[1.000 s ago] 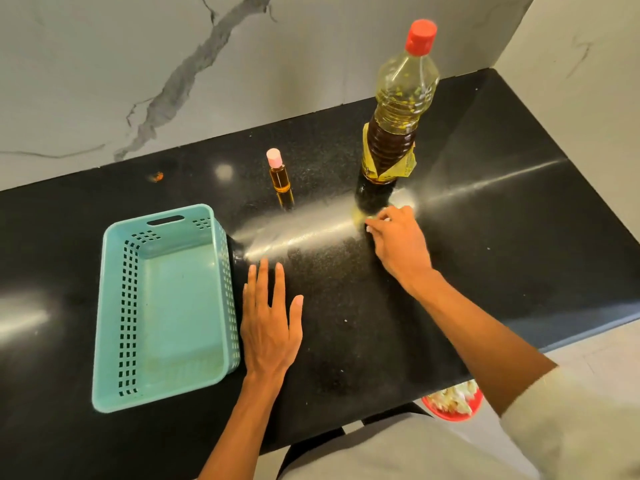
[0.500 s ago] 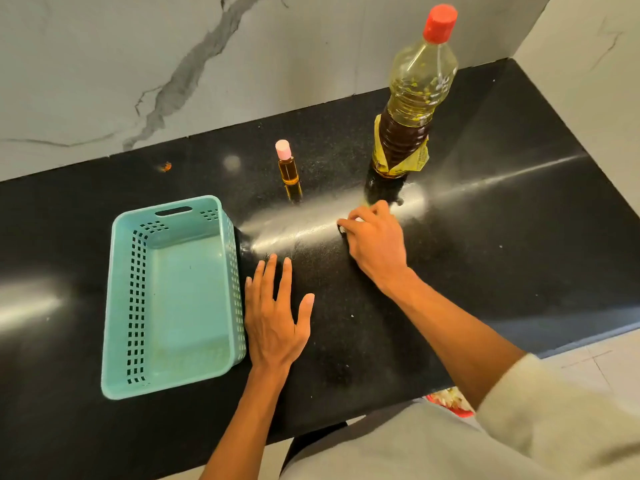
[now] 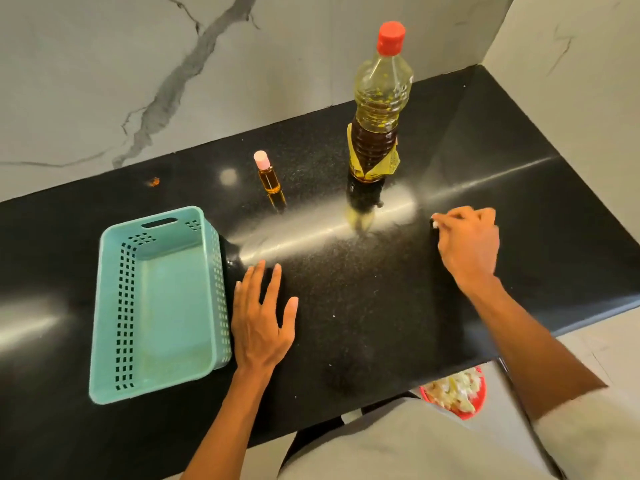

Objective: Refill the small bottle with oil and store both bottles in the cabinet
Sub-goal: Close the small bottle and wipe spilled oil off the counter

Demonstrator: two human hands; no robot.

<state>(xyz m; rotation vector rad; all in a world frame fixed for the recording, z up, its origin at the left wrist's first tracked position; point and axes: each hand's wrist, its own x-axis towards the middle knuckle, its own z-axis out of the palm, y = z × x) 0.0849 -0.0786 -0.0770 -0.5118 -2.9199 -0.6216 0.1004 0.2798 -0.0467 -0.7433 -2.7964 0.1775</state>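
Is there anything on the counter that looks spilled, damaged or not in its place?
Both bottles stand upright and capped. The big bottle has a torn, crumpled yellow label. A small orange speck lies on the counter near the wall. No oil puddle is visible.

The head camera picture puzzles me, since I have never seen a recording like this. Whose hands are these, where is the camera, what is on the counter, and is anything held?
No machine here: a person wears one wide-angle camera on the head, looking forward and down at their own bare hands. On the black counter stand a large oil bottle with a red cap and a small bottle with a pink cap, both closed and upright. A teal basket sits at the left. The left hand lies flat and open on the counter beside the basket, holding nothing. The right hand is curled, fingertips pressing something small and white against the counter; what it is I cannot tell, perhaps a tissue.
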